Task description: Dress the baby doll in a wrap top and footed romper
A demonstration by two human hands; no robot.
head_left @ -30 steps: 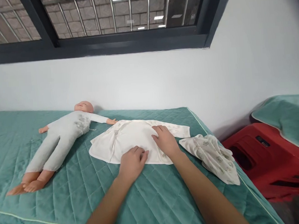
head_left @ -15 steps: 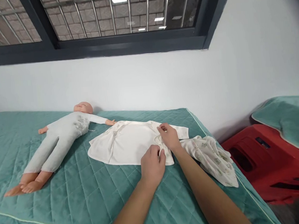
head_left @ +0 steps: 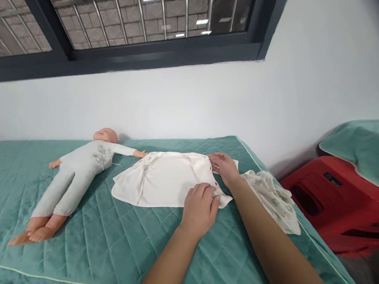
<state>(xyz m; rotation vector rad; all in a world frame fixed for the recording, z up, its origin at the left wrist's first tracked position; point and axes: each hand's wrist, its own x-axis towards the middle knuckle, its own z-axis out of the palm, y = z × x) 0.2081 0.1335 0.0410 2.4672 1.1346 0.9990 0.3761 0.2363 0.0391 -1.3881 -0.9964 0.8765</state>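
Observation:
A white baby shirt (head_left: 166,179) lies spread, inside face up, on the green quilted bed cover, with small dark snaps along its right edge. My left hand (head_left: 199,209) rests on its lower right part, fingers stretched and loosely together. At the shirt's upper right edge, by a sleeve, is my right hand (head_left: 225,167), its fingers extended and partly apart, touching the cloth. To the left a baby doll (head_left: 80,170) in a pale bodysuit lies on its back, one hand reaching the shirt's edge. A crumpled printed baby garment (head_left: 274,201) lies right of my right forearm.
The green quilted cover (head_left: 120,257) ends at a piped edge in front and on the right. Beyond it stands a red plastic object (head_left: 342,204) with green cloth (head_left: 368,156) on it. A white wall (head_left: 173,104) and a barred window (head_left: 154,26) rise behind.
Both hands have moved slightly right and their fingers have loosened from a pinch. The shirt's right front edge has opened outward, showing the dark snaps.

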